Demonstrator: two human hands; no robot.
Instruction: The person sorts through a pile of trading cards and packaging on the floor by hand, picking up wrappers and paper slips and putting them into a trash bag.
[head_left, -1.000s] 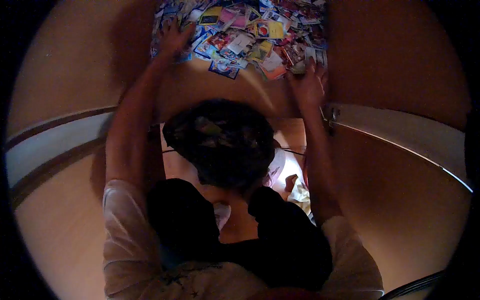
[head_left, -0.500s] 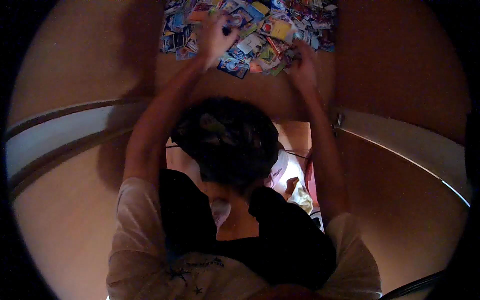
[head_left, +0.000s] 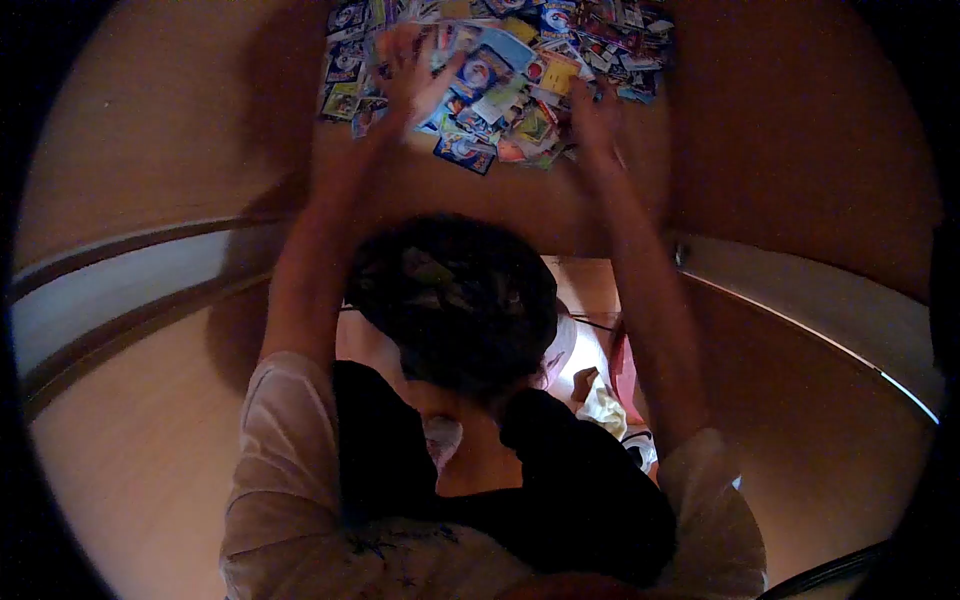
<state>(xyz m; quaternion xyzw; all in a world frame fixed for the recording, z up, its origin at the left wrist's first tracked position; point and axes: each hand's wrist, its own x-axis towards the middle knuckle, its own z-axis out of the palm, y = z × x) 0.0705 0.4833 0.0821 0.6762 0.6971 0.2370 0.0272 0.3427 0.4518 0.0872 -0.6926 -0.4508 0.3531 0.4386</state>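
Note:
A thick heap of trading cards (head_left: 500,100) covers the far part of the wooden surface, some face up and others showing blue backs. My left hand (head_left: 415,80) lies over the heap's left side with its fingers spread, somewhat blurred by motion; no card shows gripped in it. At the right side of the heap, my right hand (head_left: 598,120) touches the cards, fingers stretched out and apart. A single blue-backed card (head_left: 464,153) lies at the near edge of the heap, between my hands.
A black plastic bag (head_left: 455,310) sits in front of my lap, a few light pieces visible on it or inside. Wooden panels (head_left: 130,130) flank me on both sides. Below, on the floor, are a cream cloth (head_left: 600,405) and something red (head_left: 625,375).
My left hand has moved slightly left and its fingers have spread. A blue-backed card now shows beside it. My right hand's fingers have straightened on the cards.

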